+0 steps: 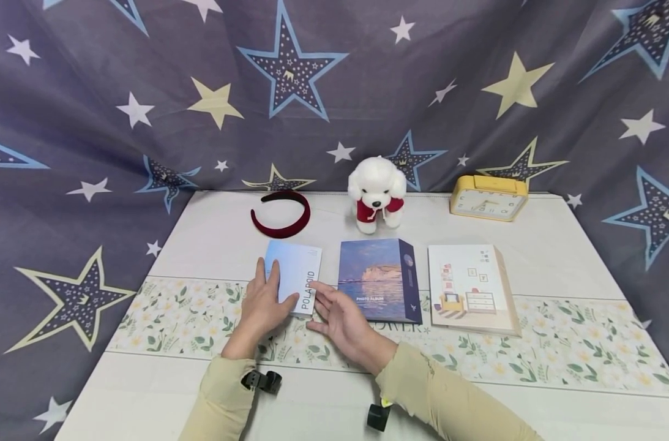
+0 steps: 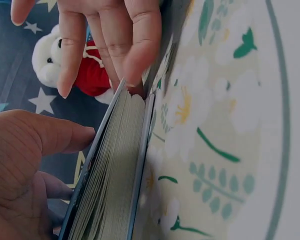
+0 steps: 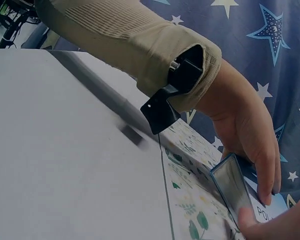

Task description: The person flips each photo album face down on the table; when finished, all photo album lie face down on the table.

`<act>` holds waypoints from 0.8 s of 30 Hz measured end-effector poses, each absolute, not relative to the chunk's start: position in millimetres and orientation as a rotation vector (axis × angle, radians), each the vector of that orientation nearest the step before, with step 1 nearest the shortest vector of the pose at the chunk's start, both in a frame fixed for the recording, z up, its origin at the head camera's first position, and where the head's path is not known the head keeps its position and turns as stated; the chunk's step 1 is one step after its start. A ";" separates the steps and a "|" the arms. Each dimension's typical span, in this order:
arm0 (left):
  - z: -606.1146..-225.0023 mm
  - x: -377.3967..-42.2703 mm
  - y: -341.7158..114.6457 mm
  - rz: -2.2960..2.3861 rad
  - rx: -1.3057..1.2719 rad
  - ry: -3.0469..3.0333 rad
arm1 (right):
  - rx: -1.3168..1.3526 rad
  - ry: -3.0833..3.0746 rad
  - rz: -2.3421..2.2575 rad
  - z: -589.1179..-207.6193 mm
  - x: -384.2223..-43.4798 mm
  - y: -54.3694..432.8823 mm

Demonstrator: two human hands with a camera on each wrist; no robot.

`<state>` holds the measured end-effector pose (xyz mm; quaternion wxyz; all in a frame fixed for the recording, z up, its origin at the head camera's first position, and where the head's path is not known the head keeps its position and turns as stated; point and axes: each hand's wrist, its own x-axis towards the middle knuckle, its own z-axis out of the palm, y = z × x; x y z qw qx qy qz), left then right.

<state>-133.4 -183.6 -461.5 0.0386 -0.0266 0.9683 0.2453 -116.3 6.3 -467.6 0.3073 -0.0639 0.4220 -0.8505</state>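
Observation:
A small pale blue and white photo album (image 1: 290, 275), lettered along its right side, lies on the table. My left hand (image 1: 264, 306) rests on its left part, fingers extended over the cover and thumb touching near the lower edge. At the right edge is my right hand (image 1: 342, 321), its fingers relaxed and slightly bent, fingertips at the album's side. In the left wrist view, the album's page block (image 2: 115, 165) shows between its covers, with the right hand (image 2: 110, 35) beyond it. The right wrist view has the left hand (image 3: 247, 132) lying over the album.
Right of the album lie a seascape photo album (image 1: 371, 275) and a thick white illustrated album (image 1: 469, 288). Behind stand a dark red headband (image 1: 306, 214), a white plush dog (image 1: 375, 184) and a yellow clock (image 1: 488, 199). A starry curtain (image 1: 334, 135) hangs at the table's back.

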 end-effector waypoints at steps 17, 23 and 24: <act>-458.3 -133.7 -183.1 0.850 -0.107 2.934 | -0.108 1.018 -2.354 -471.5 -120.5 4.6; -455.8 -132.6 -187.7 0.884 -0.123 2.901 | -0.102 1.076 -2.327 -469.8 -121.3 5.3; -455.6 -132.5 -188.7 0.890 -0.122 2.899 | -0.103 1.092 -2.323 -469.2 -121.4 5.5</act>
